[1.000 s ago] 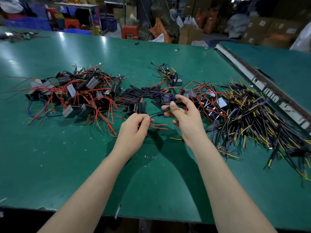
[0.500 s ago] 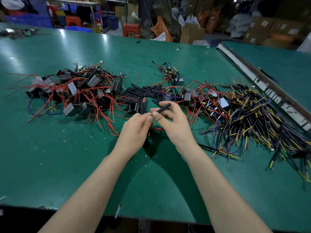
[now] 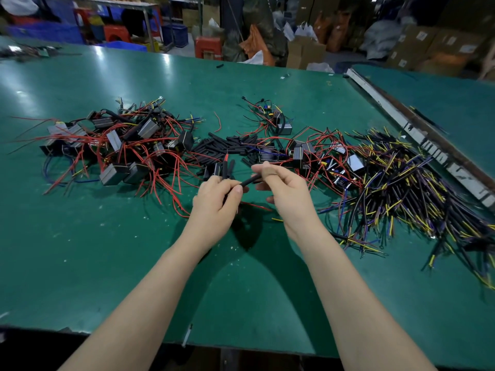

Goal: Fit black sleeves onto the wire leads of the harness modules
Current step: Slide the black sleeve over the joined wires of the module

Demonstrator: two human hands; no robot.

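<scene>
Fingers [image 3: 263,171] of my right hand [image 3: 284,191] are pinching one end of a black sleeve [image 3: 250,180], while my left hand [image 3: 217,199] is gripping its other end plus spare sleeves [image 3: 227,167], above the worktop [image 3: 80,250] middle, near its front edge.

A wide green table [image 3: 107,250] fills the foreground, its glossy top catching patches of white light, and a second green table [image 3: 442,103] stands just beside it on the right. Behind them the room is dim and crowded with cardboard boxes [image 3: 417,46], blue crates [image 3: 45,33], red stools [image 3: 209,48] and a metal-legged table [image 3: 128,6].
</scene>
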